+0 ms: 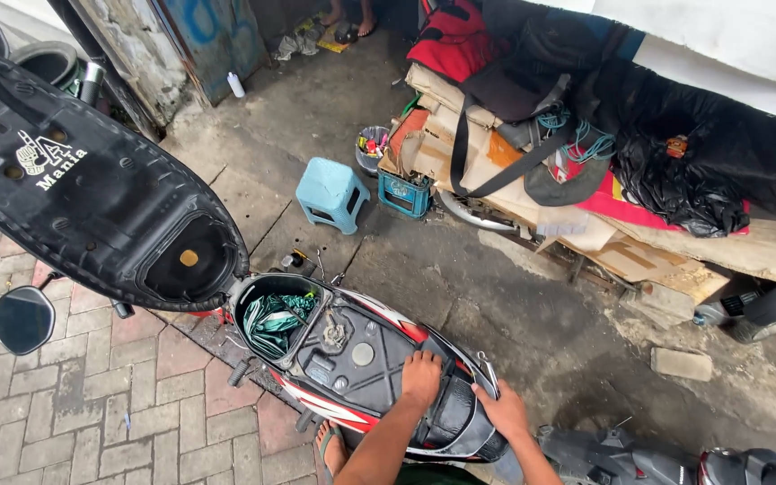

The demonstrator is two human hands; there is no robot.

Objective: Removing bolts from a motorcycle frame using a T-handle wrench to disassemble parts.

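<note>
Seat (83, 180) of the scooter is hinged up and open at far left, underside facing up, mirror (23, 319) just below it. Under-seat compartment (273, 316) is exposed with green cloth or plastic (277, 321) bunched inside; fuel filler area (336, 332) sits just behind it on the grey inner tray.

Left hand (421, 375): flat, palm down, fingers fairly close together, pressing on the black tail panel (446, 418), holding nothing. Right hand (505, 409): also palm down on the tail's rear edge, fingers curled over the side, nothing gripped that I can see. Tail panel is at bottom centre, directly under both hands, behind the open compartment. A sandalled foot (329, 446) shows below the scooter's side.

Risks, my read:
- Raised seat has no visible prop; a shove on the tail could drop it shut.
- Pushing on the tail may rock the scooter toward the foot; can't see the stand.
- Small loose parts (296, 260) lie on the concrete near the compartment, easy to kick away.

Around: blue plastic stool (332, 193) and small crate (405, 193) beyond the scooter, a bucket of bits (372, 145), then a heap of cardboard (532, 202), bags and black sheeting (711, 153) at right. Another vehicle's grey bodywork (639, 454) crowds in just right of the right hand. A concrete block (681, 363) lies near it.
</note>
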